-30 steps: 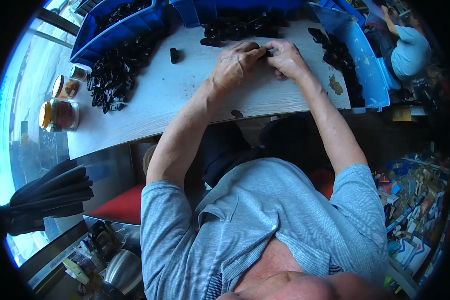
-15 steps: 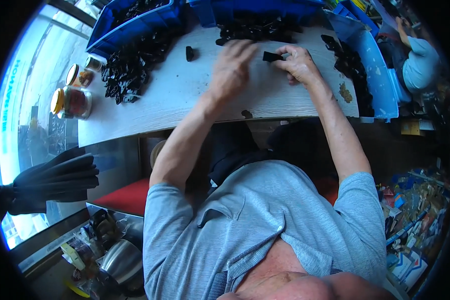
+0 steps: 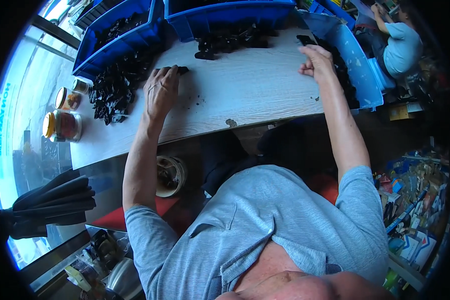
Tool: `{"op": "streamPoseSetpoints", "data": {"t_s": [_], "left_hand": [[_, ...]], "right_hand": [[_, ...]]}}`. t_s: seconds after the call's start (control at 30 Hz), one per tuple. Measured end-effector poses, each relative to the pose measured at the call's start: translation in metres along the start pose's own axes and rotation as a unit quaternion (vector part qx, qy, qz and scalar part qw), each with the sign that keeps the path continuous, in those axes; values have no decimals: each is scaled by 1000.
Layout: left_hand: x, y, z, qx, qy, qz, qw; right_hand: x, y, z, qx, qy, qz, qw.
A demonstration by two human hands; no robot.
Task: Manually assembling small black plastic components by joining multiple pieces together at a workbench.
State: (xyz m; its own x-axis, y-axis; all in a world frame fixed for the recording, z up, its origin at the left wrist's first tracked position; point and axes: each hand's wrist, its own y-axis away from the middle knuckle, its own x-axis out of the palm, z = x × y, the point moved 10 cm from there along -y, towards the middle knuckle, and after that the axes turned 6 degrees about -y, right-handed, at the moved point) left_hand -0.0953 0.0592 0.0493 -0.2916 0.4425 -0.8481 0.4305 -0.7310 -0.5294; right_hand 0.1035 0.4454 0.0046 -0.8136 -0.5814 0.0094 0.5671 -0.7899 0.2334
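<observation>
My left hand is closed on a small black part at the left-middle of the white table. One end of the part sticks out beyond my fingertips. Over at the right, my right hand is beside a row of black parts; its index finger reaches out and the others are loosely bent, with nothing visible between them. A large heap of glossy black parts lies left of my left hand. Another pile of black parts sits at the table's far side.
Blue bins stand along the far edge, one more bin at far left. A light-blue tray borders the right side. Jars stand at the left edge. A bucket is below the table. Another person sits far right.
My left hand has moved left onto the black part lying there. My right hand has moved right to the row of parts, and the black part it held is no longer visible in it.
</observation>
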Motion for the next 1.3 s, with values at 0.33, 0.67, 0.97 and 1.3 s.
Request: {"op": "streamPoseSetpoints", "data": {"t_s": [0.33,0.67,0.97,1.3], "left_hand": [[18,-5,22,-160,68,52,983],[9,0,-54,-75,39,34,996],[41,-8,-73,-256,445,-41,857],[92,-31,-107,-325,718,-79,610]], "right_hand": [[8,-4,14,-56,30,-16,998],[102,5,9,-92,236,88,963],[103,22,-4,-21,235,152,960],[139,79,-32,-45,-25,196,979]]}}
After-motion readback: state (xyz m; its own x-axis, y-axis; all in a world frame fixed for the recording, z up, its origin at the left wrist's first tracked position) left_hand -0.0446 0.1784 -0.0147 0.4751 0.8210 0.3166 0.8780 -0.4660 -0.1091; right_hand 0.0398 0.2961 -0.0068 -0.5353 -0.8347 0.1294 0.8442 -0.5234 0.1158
